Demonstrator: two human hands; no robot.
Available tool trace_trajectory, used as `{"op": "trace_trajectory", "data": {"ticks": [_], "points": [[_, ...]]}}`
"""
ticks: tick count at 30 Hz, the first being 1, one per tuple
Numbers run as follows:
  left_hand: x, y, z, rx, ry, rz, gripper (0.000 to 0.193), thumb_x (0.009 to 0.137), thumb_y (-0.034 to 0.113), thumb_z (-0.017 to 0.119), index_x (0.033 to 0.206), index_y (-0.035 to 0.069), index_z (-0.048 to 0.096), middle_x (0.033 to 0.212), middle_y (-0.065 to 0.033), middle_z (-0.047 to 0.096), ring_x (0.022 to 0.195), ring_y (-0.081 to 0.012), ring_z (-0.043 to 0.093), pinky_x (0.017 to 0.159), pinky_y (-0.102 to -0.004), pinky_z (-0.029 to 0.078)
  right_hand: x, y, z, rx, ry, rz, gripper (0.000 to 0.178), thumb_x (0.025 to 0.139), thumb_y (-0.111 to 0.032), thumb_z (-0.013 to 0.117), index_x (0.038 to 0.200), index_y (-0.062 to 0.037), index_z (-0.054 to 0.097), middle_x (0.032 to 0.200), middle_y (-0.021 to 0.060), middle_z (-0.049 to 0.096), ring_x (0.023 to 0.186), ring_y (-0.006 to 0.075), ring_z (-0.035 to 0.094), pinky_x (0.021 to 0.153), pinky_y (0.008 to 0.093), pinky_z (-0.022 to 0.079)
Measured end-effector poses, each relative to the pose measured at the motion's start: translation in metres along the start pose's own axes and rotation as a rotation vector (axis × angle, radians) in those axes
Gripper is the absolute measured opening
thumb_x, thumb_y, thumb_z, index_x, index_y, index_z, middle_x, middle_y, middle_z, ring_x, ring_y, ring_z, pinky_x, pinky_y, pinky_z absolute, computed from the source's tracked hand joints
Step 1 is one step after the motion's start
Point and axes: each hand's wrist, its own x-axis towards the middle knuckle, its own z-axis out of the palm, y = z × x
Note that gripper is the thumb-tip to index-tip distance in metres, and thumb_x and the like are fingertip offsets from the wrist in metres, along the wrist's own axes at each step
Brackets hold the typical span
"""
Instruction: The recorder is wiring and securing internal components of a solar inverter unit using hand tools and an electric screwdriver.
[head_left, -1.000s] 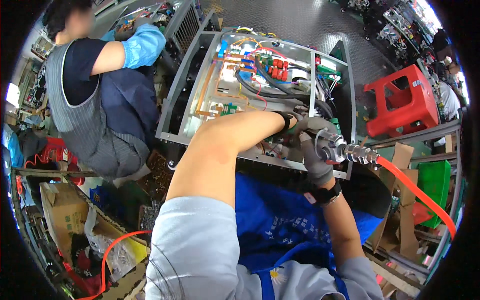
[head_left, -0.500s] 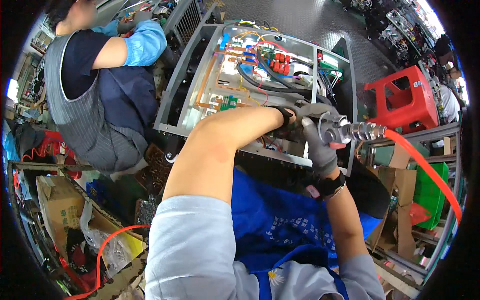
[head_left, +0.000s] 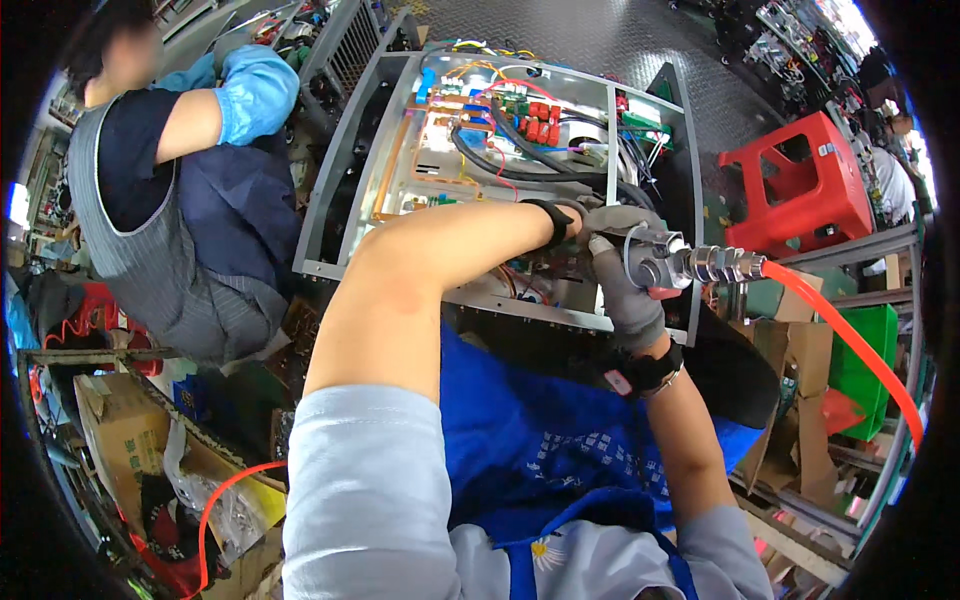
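My right hand (head_left: 628, 305), in a grey glove, is wrapped round a silver air tool (head_left: 660, 262) with a metal hose fitting and an orange air hose (head_left: 850, 340) running off to the right. Reaching across, my left hand (head_left: 618, 218), gloved with a black band at the wrist, is curled close against the far side of the tool; its fingers are mostly hidden. Both hands are over the near right part of an open metal cabinet (head_left: 340, 215), which holds copper bars (head_left: 392, 165), black cables (head_left: 540, 150) and red components (head_left: 540, 130). The tool's working end is hidden.
A co-worker (head_left: 180, 220) with blue sleeves sits at the left beside another unit. A red plastic stool (head_left: 810, 185) stands at the right. Racks with cardboard boxes (head_left: 125, 425) and a green bin (head_left: 865, 370) flank me. More orange hose (head_left: 215, 495) curves at lower left.
The view has shifted slightly, so the cabinet and co-worker appear a little further left. Both hands stay at the air tool, and the right wrist has turned slightly.
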Motion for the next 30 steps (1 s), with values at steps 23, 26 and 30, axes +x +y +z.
{"op": "trace_trajectory", "data": {"ticks": [23, 26, 30], "points": [[-0.007, 0.000, -0.002, -0.094, 0.041, 0.021, 0.036, 0.082, 0.031, 0.049, 0.109, 0.009, 0.052, 0.104, -0.0056, 0.055, 0.098, -0.0152, 0.050, 0.090, -0.0284, 0.037, 0.009, -0.005, 0.002, -0.055, -0.051, -0.063, 0.017, 0.080, -0.006, 0.056, 0.097, -0.0012, 0.058, 0.090, 0.0072, 0.059, 0.081, 0.0149, 0.056, 0.072, 0.0285, 0.047], [-0.012, 0.000, -0.007, -0.095, 0.030, 0.000, 0.036, 0.082, 0.032, 0.048, 0.109, 0.009, 0.052, 0.104, -0.0057, 0.055, 0.098, -0.0154, 0.050, 0.090, -0.0286, 0.037, 0.016, -0.008, 0.007, 0.128, -0.020, 0.095, 0.017, 0.080, -0.004, 0.054, 0.096, -0.0009, 0.057, 0.088, 0.0061, 0.059, 0.078, 0.0144, 0.056, 0.069, 0.0279, 0.047], [-0.007, 0.004, -0.010, -0.072, -0.007, -0.026, 0.036, 0.082, 0.032, 0.048, 0.109, 0.009, 0.052, 0.104, -0.0058, 0.055, 0.098, -0.0156, 0.050, 0.090, -0.0290, 0.037, 0.019, -0.004, 0.006, 0.238, -0.049, 0.191, 0.018, 0.079, -0.003, 0.054, 0.097, -0.0014, 0.057, 0.084, 0.0048, 0.058, 0.072, 0.0109, 0.054, 0.064, 0.0247, 0.046]]}}
